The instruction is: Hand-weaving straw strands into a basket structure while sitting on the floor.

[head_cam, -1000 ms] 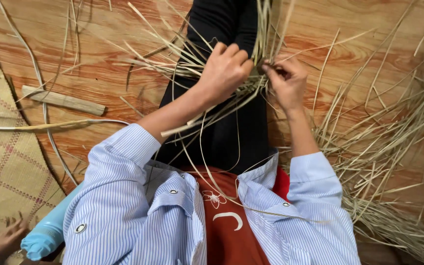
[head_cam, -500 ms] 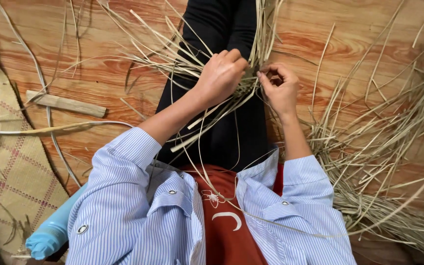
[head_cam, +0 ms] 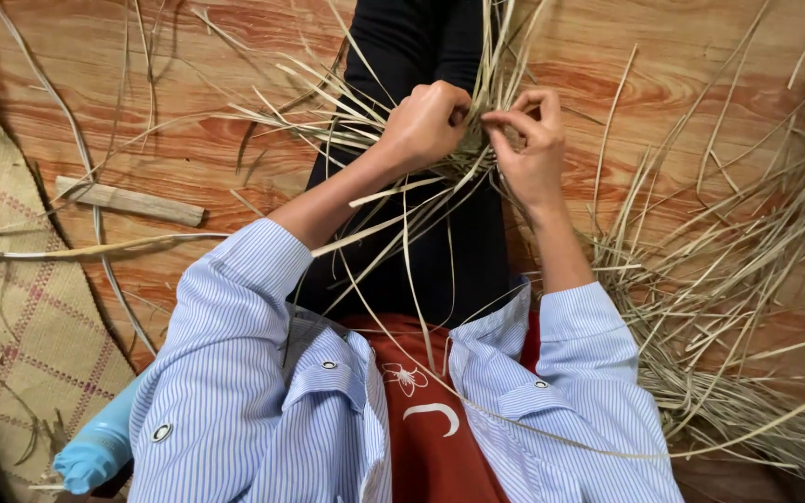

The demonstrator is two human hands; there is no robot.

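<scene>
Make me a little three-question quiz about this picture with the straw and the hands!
1. True or false: the left hand is closed in a fist around the dry straw strands.
2. What lies on the wooden floor at the left of the picture? A) a flat wooden stick B) a metal spoon C) a red ball
3. Fill in: the right hand pinches a strand between thumb and ____.

Key:
1. True
2. A, the flat wooden stick
3. Fingers; the loose straw pile lies on the right-hand side.
</scene>
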